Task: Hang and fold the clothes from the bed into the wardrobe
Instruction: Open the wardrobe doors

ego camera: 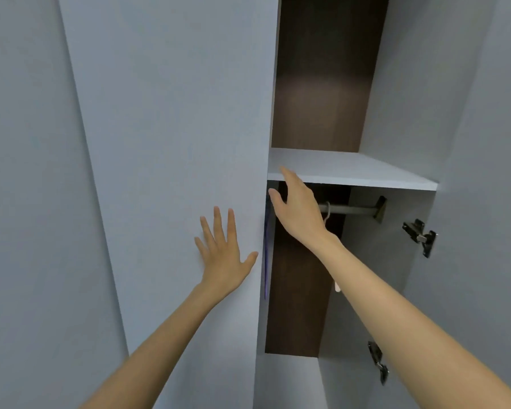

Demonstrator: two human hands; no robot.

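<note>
Facing wardrobe (322, 84): grey, right side open, dark back panel.
Door (174, 128): left of opening; left hand (223, 258) flat on it, fingers (217, 222) spread apart.
Shelf (351, 172): white, above rail (354, 209).
Right hand (298, 211): reaching inside, fingers straight, together, holding nothing.
Purple garment (266, 255): thin strip at door's edge, between both hands, just beside right thumb.
Hanger (327, 215): white hook on rail, behind right hand.

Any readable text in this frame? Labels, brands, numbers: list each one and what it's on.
None readable.
Wardrobe door, shelf, hanging rail: plain surfaces, no print or stickers showing.
Upper hinge and lower hinge: any stamped marking is too small and blurred to tell.
</note>
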